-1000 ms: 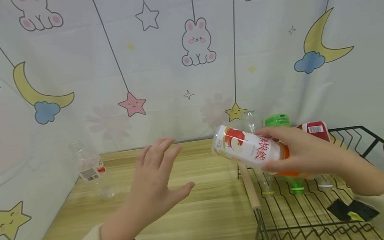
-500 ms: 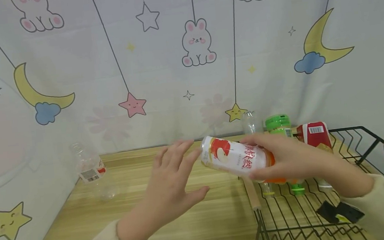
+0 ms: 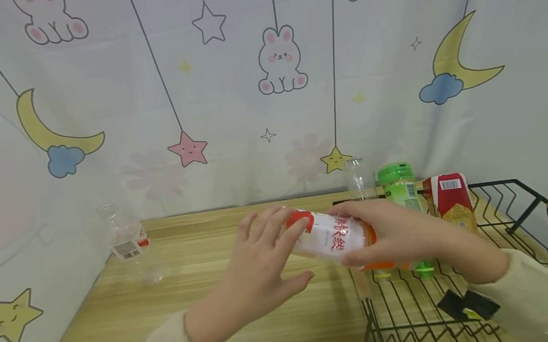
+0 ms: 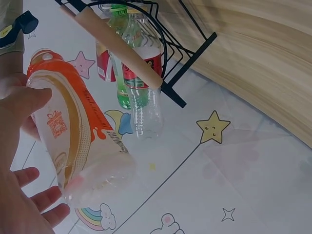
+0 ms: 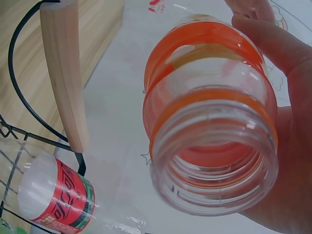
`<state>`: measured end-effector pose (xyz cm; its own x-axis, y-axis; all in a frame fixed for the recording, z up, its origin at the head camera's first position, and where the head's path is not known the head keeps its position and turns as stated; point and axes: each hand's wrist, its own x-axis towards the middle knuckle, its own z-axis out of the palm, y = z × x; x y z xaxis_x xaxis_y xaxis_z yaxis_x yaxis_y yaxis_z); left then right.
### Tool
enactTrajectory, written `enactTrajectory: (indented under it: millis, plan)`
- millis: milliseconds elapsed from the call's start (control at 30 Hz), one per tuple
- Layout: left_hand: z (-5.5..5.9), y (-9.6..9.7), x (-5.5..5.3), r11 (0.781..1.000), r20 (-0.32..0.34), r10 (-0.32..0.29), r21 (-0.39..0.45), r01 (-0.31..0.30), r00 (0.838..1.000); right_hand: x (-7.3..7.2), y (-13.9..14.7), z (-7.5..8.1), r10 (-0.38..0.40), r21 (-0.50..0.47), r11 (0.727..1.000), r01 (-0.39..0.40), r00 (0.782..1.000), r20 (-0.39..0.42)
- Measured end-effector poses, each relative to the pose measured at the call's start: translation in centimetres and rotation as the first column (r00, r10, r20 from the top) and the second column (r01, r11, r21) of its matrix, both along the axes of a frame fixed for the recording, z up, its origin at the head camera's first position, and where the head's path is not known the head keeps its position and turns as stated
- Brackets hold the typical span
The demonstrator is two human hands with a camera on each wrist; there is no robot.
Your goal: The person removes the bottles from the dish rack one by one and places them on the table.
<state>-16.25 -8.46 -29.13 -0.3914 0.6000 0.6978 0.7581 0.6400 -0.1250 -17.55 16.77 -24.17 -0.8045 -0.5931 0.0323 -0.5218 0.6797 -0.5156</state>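
Note:
My right hand point(image 3: 401, 230) grips a plastic drink bottle point(image 3: 328, 237) with a white and orange label, holding it tilted over the table near the rack. The bottle's capless, open mouth point(image 5: 214, 161) faces the right wrist camera. My left hand point(image 3: 258, 265) is at the bottle's base end, with fingers extended and thumb apart. In the head view its fingertips overlap the base. The left wrist view shows the bottle point(image 4: 78, 126) beside the spread left fingers point(image 4: 46, 197), with the right hand behind it near the neck.
A black wire rack point(image 3: 414, 324) with wooden handles stands at the right. It holds a clear bottle point(image 3: 360, 180), a green-capped bottle point(image 3: 399, 187) and a red-labelled bottle point(image 3: 451, 193), necks down. Another clear bottle point(image 3: 128, 243) stands at the table's left, before a patterned curtain point(image 3: 227, 88).
My right hand has carried the bottle leftward and slightly down, away from the rack. My left hand has moved right, up to the bottle's base.

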Motion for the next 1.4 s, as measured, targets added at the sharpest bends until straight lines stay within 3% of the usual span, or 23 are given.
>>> enactTrajectory:
  millis: [600, 1000, 1400]
  plan:
    - [-1.2, 1.5, -0.3, 0.997, -0.003, 0.010, -0.071, -0.011, 1.000, -0.1, -0.8, -0.6, 0.046, -0.003, 0.999, -0.046, 0.998, 0.035]
    - [-2.0, 2.1, -0.4, 0.998, 0.010, 0.006, -0.061, -0.005, 1.000, 0.0, -0.9, -1.0, 0.044, -0.014, 0.999, -0.043, 0.995, 0.084]
    - [-2.7, 2.4, -0.5, 0.998, -0.017, 0.038, -0.053, -0.039, 0.999, 0.0, -1.1, -1.3, 0.048, 0.010, 0.999, -0.049, 0.998, 0.048]
